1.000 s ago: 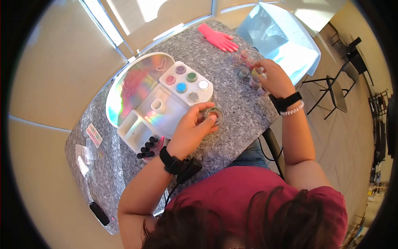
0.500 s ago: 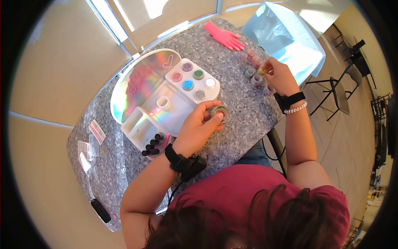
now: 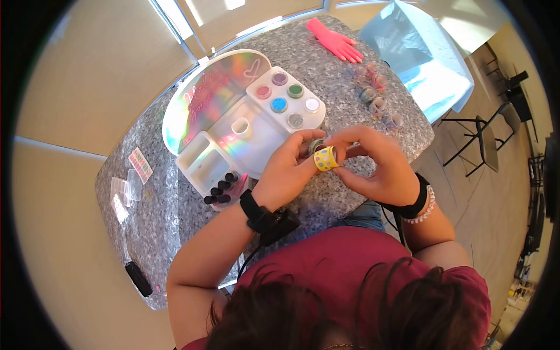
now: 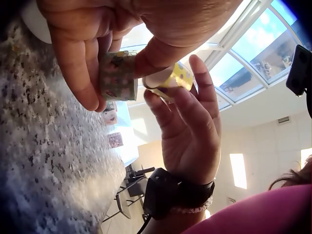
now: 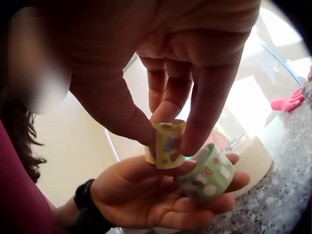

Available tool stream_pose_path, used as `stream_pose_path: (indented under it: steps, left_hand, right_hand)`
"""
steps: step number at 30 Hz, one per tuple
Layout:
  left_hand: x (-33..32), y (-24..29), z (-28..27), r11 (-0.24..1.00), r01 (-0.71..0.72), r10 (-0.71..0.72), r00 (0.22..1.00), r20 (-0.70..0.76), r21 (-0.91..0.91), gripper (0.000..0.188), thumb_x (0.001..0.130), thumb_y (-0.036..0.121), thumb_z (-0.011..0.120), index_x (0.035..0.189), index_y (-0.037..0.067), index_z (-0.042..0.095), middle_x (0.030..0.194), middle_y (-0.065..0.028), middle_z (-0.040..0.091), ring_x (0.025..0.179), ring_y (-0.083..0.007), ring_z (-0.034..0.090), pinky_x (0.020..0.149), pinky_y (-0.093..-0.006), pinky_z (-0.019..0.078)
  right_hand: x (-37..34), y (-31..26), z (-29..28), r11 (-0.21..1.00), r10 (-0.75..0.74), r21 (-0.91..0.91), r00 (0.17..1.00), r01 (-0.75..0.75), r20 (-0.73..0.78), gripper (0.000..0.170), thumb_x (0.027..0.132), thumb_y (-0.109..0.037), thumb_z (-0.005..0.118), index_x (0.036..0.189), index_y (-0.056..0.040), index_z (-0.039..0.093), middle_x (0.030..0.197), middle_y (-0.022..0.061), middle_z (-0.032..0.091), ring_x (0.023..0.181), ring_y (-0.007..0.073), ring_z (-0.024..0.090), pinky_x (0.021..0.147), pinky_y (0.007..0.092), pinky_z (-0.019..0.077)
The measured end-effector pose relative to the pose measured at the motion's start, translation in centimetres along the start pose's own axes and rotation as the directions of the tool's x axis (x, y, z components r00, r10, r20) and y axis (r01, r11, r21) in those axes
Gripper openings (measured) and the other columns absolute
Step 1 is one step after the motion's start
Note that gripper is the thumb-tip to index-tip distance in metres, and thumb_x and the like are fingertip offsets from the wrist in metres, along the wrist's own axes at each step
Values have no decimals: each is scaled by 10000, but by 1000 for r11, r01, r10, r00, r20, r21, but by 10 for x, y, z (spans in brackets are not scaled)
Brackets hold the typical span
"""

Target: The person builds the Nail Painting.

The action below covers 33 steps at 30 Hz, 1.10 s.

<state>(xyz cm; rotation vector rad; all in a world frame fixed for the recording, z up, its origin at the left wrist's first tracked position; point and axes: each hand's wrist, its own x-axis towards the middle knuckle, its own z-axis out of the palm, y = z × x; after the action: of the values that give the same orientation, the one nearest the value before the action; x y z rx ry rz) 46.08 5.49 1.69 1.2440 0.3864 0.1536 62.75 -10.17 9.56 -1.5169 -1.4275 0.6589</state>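
Both hands are close together over the near side of the table. My left hand (image 3: 284, 178) holds a small green roll (image 5: 209, 175) printed with red and white shapes, its fingers and thumb around the band. In the right wrist view, the left palm faces up under it. My right hand (image 3: 382, 166) pinches a small yellow roll (image 3: 325, 158) with coloured shapes between thumb and fingers. In the left wrist view, the yellow roll (image 4: 178, 78) is right at the left thumb, beside the green roll (image 4: 118, 78).
A white case (image 3: 192, 149) with a shiny lid stands open, holding several glitter pots (image 3: 279, 105) and black-capped bottles (image 3: 220, 189). More small rolls (image 3: 377, 106) stand at the table's right. A pink model hand (image 3: 335, 41) lies at the back. Sticker sheet (image 3: 140, 165) and clear boxes (image 3: 121, 192) lie left.
My right hand has come from the rolls at the right side of the table to my left hand, bringing the yellow roll. The left hand keeps its hold on the green one.
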Motion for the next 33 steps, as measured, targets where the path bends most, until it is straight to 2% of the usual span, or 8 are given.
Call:
stream_pose_path:
  steps: [9,11,14,20,22,24,29,33]
  left_hand:
    - [-5,-3,9,999,-37,38,999,-37,21,451,1158,107,564,1591,28,467,1368,-115,676,1194,-164,716,1055,-362,625]
    - [-7,5,11,1000,-6,6,998,-55,-4,455,1161,110,556,1600,33,462,1356,-124,680,1180,-169,722,1051,-362,630]
    - [-6,6,11,998,17,-23,994,-102,-63,462,1167,120,546,1613,40,461,1327,-138,690,1157,-173,732,1036,-358,640]
    - [-8,16,12,999,37,-30,985,-171,39,456,1172,137,546,1610,33,476,1271,-141,717,1177,-181,736,1021,-356,646]
    - [-8,16,12,994,50,-33,983,-181,93,454,1173,141,550,1607,29,480,1255,-139,724,1182,-183,738,1016,-353,647]
    - [-7,14,12,1000,18,-16,985,-170,12,460,1170,142,566,1608,29,485,1243,-136,728,1144,-174,742,1005,-346,651]
    - [-8,13,13,1000,18,-15,989,-148,14,462,1170,149,575,1608,27,489,1245,-138,726,1130,-176,744,998,-354,658]
    - [-9,15,11,999,46,-47,991,-123,-16,481,1166,146,592,1616,27,470,1266,-140,722,1182,-192,737,1015,-370,656]
  right_hand:
    - [2,14,-1,977,-134,-167,991,132,-2,408,854,45,815,1231,-93,740,1224,106,655,1103,270,710,909,371,611]
    - [2,16,-1,915,-230,-339,973,219,10,381,859,37,817,1212,-87,742,1241,126,656,1094,318,719,906,398,613]
    - [0,16,3,912,-236,-341,972,227,13,366,860,28,822,1199,-81,739,1232,130,661,1078,354,723,918,425,613]
    - [-1,8,0,840,-276,-458,956,292,105,379,845,33,844,1197,-85,768,1215,108,743,1110,323,744,934,414,616]
    - [-1,3,4,839,-255,-479,964,257,71,369,846,31,843,1189,-82,768,1204,105,748,1085,321,749,925,412,617]
    - [-2,3,7,839,-235,-498,971,222,38,359,848,29,843,1182,-80,769,1193,102,754,1060,319,754,916,410,618]
    - [-3,5,17,915,-44,-402,985,-27,-168,285,885,-46,821,1150,-125,749,1125,85,755,1020,310,754,856,428,615]
    - [-1,9,19,895,-129,-441,984,60,-127,302,883,-74,847,1164,-135,755,1088,82,759,1010,314,750,848,429,611]
